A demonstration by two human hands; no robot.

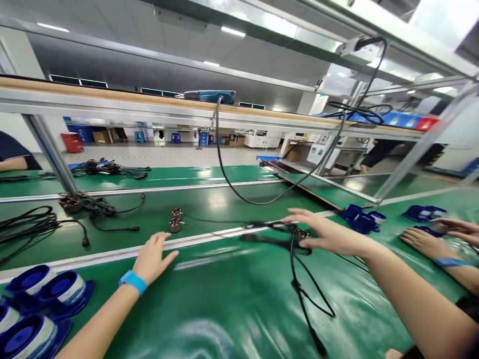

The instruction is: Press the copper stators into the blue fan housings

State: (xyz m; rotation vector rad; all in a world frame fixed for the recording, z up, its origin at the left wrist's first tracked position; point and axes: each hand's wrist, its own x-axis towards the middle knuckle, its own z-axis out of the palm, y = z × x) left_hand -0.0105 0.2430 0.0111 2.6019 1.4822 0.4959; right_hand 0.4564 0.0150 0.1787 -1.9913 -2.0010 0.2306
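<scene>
My left hand (152,259), with a blue band on the wrist, hovers over the near green mat beside the white strip. Its thumb stands apart from the fingers and it holds nothing. My right hand (329,233) has fingers and thumb spread around a small round part with copper windings (302,234); I cannot tell how firmly they touch it. A black cable (295,269) hangs from that part and loops across the mat to a connector end. Beyond my left hand stand two similar copper-wound parts (175,224), with a thin cable running right.
Blue and white cup-like holders (62,289) sit at the near left, with more blue holders (361,219) at the right. Black cable bundles (33,224) lie at the left. A cord (239,192) droops from the shelf. Another person's hands (430,244) work at the right.
</scene>
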